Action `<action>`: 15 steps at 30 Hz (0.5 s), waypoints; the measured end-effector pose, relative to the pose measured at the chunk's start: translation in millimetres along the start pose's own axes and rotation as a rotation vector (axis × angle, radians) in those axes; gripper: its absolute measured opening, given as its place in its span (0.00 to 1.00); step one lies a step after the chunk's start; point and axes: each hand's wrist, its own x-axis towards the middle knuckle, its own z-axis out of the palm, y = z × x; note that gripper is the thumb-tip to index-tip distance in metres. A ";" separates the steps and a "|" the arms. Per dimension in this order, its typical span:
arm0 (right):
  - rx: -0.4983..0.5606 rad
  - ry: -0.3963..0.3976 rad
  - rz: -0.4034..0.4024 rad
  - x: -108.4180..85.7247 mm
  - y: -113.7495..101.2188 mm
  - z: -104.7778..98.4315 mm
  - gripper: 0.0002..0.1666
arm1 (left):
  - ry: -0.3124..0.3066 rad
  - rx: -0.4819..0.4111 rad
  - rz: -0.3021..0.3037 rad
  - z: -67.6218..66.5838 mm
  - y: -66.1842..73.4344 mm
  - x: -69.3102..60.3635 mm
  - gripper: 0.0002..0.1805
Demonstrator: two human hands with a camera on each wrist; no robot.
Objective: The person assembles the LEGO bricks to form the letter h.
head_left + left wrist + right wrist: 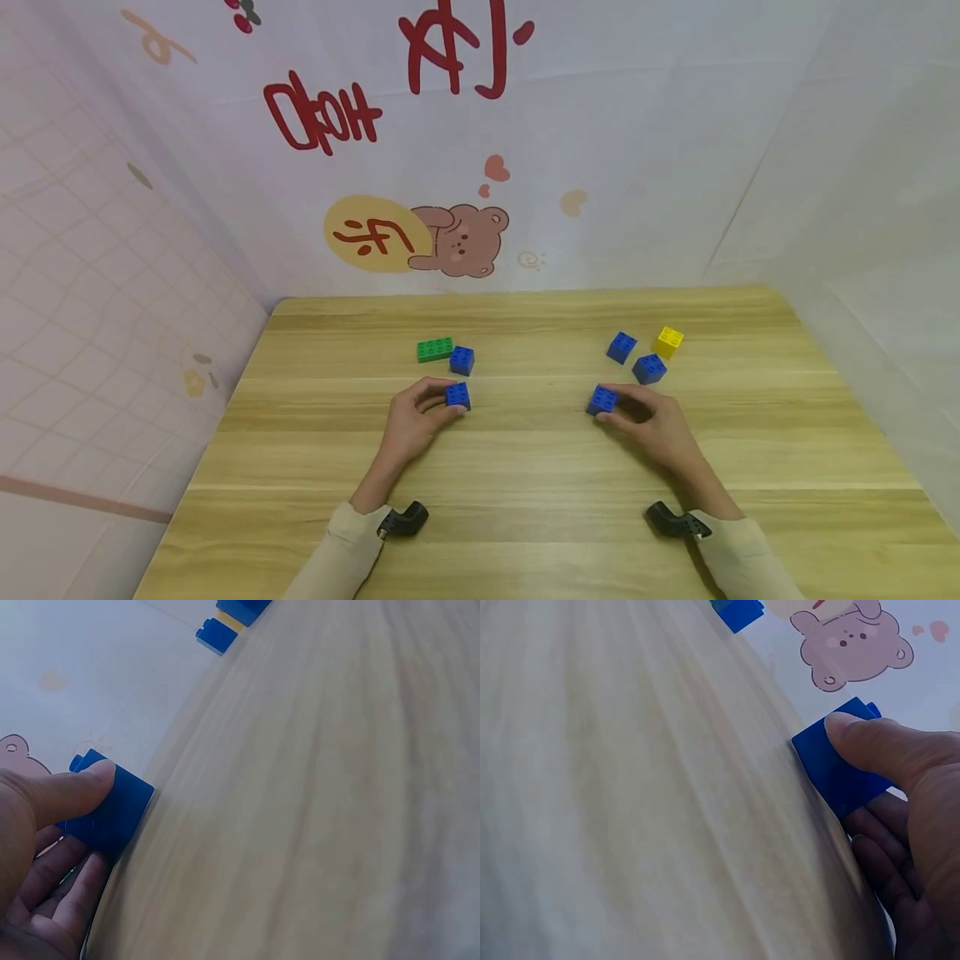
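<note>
My left hand (414, 418) pinches a blue toy building block (458, 397) between thumb and fingers, low over the table; the left wrist view shows the thumb across the face of that block (124, 814). Just behind it stand another blue block (462, 361) and a flat green block (435, 350). On the other side my right hand (660, 425) holds a blue block (602, 400) the same way, its thumb on the near face in the right wrist view. Beyond this hand are two more blue blocks, one nearer (649, 368) and one farther (621, 347), beside a yellow block (667, 342).
A wood-grain table (525, 492) spreads under both hands. White printed cloth (637, 150) with a bear and red characters hangs behind it and along the sides. Each wrist carries a black camera mount, one on the left (403, 520) and one on the right (675, 522).
</note>
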 end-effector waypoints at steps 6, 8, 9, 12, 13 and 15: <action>0.001 0.004 -0.013 -0.2 -0.6 1.0 0.26 | 0.000 0.013 -0.004 0.9 -0.3 0.9 0.22; 0.011 0.003 -0.017 0.0 -1.4 2.3 0.26 | 0.001 0.015 -0.006 1.3 -0.7 1.2 0.22; 0.018 0.002 -0.018 0.2 -1.9 3.0 0.26 | 0.001 0.016 -0.007 1.6 -0.6 1.2 0.21; 0.023 0.001 -0.022 1.1 -2.6 5.6 0.26 | 0.007 0.014 -0.011 2.7 0.4 0.8 0.21; 0.024 0.000 -0.022 1.5 -2.9 6.6 0.27 | 0.010 0.014 -0.012 3.2 0.7 0.8 0.21; 0.023 -0.002 -0.021 2.4 -3.2 8.4 0.27 | 0.018 0.015 -0.012 4.4 1.2 0.8 0.21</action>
